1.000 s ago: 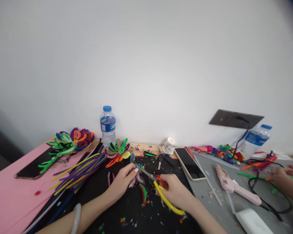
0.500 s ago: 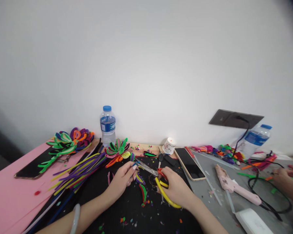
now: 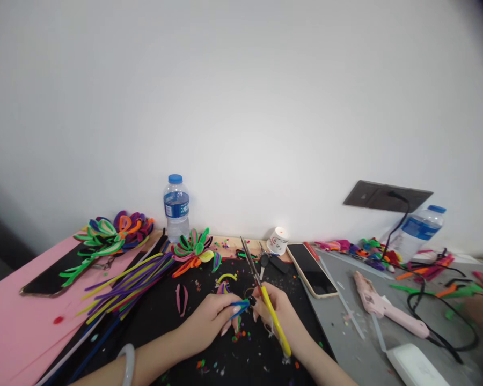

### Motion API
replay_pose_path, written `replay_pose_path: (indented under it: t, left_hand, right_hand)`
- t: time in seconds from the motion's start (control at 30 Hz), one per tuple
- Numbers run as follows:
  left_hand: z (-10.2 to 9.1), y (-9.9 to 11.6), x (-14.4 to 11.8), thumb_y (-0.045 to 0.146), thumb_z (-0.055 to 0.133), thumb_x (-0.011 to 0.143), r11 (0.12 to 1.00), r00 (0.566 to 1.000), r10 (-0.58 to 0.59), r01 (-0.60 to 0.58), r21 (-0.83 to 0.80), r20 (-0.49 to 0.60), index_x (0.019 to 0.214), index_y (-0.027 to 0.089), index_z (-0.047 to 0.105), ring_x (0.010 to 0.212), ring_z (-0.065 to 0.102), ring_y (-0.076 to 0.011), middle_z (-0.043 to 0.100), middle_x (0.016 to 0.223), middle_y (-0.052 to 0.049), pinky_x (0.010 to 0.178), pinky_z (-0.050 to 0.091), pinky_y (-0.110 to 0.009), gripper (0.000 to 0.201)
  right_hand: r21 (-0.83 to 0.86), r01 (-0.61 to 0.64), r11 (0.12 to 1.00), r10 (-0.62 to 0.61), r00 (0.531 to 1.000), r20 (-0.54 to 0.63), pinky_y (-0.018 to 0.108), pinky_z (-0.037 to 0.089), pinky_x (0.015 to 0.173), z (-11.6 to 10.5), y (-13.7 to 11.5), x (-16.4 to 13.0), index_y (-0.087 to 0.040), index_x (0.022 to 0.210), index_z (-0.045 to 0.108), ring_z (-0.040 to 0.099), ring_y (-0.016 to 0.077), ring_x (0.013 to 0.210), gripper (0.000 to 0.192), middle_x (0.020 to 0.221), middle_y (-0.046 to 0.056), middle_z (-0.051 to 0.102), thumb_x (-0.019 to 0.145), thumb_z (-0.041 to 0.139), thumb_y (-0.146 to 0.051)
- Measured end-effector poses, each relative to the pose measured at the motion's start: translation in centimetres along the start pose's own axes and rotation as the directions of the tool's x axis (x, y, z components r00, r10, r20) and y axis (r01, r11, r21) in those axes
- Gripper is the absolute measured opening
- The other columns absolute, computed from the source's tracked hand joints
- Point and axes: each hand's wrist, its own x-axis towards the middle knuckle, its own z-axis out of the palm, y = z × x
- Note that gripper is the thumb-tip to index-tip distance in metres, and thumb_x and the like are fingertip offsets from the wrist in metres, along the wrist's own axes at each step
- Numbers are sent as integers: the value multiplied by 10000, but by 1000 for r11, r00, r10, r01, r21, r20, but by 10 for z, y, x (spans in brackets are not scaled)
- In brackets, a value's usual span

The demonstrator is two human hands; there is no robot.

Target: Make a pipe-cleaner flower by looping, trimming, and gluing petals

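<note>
My left hand (image 3: 209,317) pinches a short blue pipe cleaner (image 3: 240,306) above the black mat (image 3: 185,351). In my right hand (image 3: 286,315) are yellow-handled scissors (image 3: 274,319), their blades pointing up and away. The right fingertips meet the blue pipe cleaner's end, beside the left fingers. Under and around the hands lie a pink pipe cleaner loop (image 3: 181,300) and a yellow bent piece (image 3: 227,276). A green and purple petal (image 3: 217,262) lies further back, by a pipe cleaner flower (image 3: 192,247). Part of a red and green piece is hidden below the left fingers.
Left are bundled pipe cleaners (image 3: 132,284), a large flower (image 3: 108,236) and a dark phone (image 3: 48,273). A bottle (image 3: 176,212), paper cup (image 3: 277,240), keys (image 3: 264,262) and phone (image 3: 312,271) stand or lie behind. Right are a pink glue gun (image 3: 386,308) and another person's hand (image 3: 481,305).
My hands have come together nearer to me. The scissors have swung from pointing left at the left hand to pointing up. The green and purple petal now lies loose near the flower.
</note>
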Motion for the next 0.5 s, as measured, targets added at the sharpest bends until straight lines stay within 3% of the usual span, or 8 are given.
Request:
replay_pose_path:
  t: [0.27, 0.5]
  left_hand:
    - [4, 0, 0, 270, 289, 894, 967, 988, 145, -129, 218, -57, 739, 171, 564, 614, 514, -109, 542, 615, 17, 635, 367, -193, 331]
    - [5, 1, -2, 307, 273, 900, 985, 995, 83, -72, 157, -63, 855, 180, 517, 597, 519, -111, 540, 602, 32, 620, 372, -199, 279]
  right_hand:
    - [-116, -36, 993, 34, 999, -14, 175, 268, 409, 2, 2, -2, -175, 675, 433, 361, 74, 436, 155, 498, -64, 441, 728, 522, -290]
    - [-97, 23, 995, -25, 999, -21, 185, 295, 468, 4, -3, -4, -172, 658, 437, 378, 85, 511, 105, 561, -70, 400, 678, 537, -199]
